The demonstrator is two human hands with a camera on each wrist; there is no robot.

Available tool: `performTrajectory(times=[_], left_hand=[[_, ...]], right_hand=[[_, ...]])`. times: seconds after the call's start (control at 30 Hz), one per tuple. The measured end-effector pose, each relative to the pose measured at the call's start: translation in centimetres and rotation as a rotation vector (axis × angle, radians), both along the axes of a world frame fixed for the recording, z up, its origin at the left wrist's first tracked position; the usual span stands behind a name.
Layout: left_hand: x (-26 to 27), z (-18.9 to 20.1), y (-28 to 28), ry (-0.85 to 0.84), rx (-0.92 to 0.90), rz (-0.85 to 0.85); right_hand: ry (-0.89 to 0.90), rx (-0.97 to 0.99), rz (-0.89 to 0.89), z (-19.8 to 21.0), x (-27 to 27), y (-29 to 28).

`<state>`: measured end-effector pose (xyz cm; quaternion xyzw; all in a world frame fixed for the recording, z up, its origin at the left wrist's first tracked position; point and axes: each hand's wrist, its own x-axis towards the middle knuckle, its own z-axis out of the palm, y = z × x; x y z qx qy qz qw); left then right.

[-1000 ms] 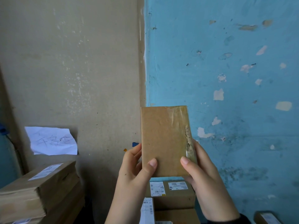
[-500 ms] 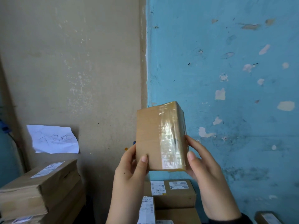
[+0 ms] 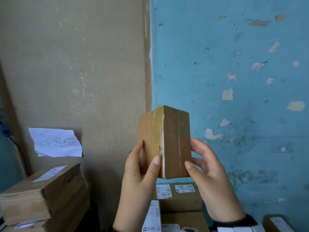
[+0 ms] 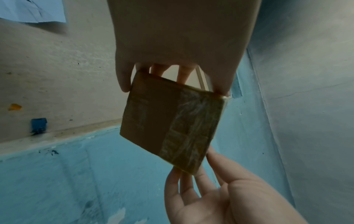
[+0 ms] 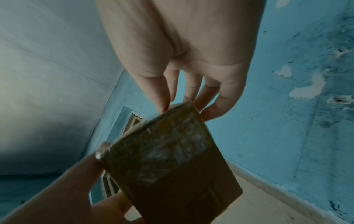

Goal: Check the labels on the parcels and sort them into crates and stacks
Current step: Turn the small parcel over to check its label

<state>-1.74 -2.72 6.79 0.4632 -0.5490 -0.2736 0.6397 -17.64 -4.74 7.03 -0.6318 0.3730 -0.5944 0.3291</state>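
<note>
I hold a small brown cardboard parcel (image 3: 173,141) upright at chest height, one taped vertical edge turned toward me. My left hand (image 3: 148,154) pinches it low on the left, thumb on the near face and fingers behind. My right hand (image 3: 192,153) pinches the lower right side between thumb and fingers. No label shows on the two faces toward me. The left wrist view shows the parcel (image 4: 172,124) from below, clear tape across its end, with the left hand (image 4: 172,75) above it. In the right wrist view my right hand (image 5: 184,109) nips a corner of the parcel (image 5: 172,163).
A stack of labelled cardboard boxes (image 3: 41,190) stands at the lower left, under a handwritten paper note (image 3: 55,143) on the beige wall. More labelled boxes (image 3: 180,196) lie right below my hands. Another box (image 3: 277,223) sits at the bottom right by the blue wall.
The parcel has turned about its upright axis: its broad plain face faced me before, now a taped edge does. Both hands shifted their hold as it turned.
</note>
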Motion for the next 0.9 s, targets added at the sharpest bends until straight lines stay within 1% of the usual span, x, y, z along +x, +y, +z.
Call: performTrajectory(times=[0.13, 0.23, 0.27, 0.33, 0.4, 0.43, 0.57, 0.67, 0.77, 0.9], left_hand=[[0.07, -0.11, -0.1, 0.003, 0.043, -0.111], [0.08, -0.22, -0.4, 0.105, 0.039, -0.178], [0.12, -0.28, -0.47, 0.171, 0.032, -0.217], [0.19, -0.24, -0.43, 0.301, 0.039, -0.306], [0.25, -0.21, -0.3, 0.348, 0.051, -0.367], [0.25, -0.2, -0.22, 0.352, 0.052, -0.384], [0.19, -0.17, -0.06, 0.348, 0.06, -0.422], [0.1, -0.14, -0.07, 0.35, 0.065, -0.419], [-0.07, -0.3, -0.1, 0.353, 0.072, -0.422], [-0.23, -0.25, -0.18, 0.309, 0.07, -0.425]], right_hand=[[-0.041, -0.003, -0.005, -0.08, 0.03, -0.29], [-0.069, 0.026, 0.042, -0.25, 0.0, -0.63], [-0.08, 0.048, 0.098, -0.3, 0.01, -0.63], [-0.108, 0.105, 0.275, -0.45, 0.08, -0.53], [-0.119, 0.154, 0.404, -0.31, 0.17, -0.23], [-0.111, 0.166, 0.434, -0.23, 0.13, -0.16], [-0.077, 0.188, 0.439, -0.25, -0.02, -0.33], [-0.06, 0.183, 0.418, -0.06, -0.11, -0.14], [-0.086, 0.181, 0.387, 0.13, -0.43, -0.08], [-0.108, 0.186, 0.355, 0.05, -0.63, -0.13]])
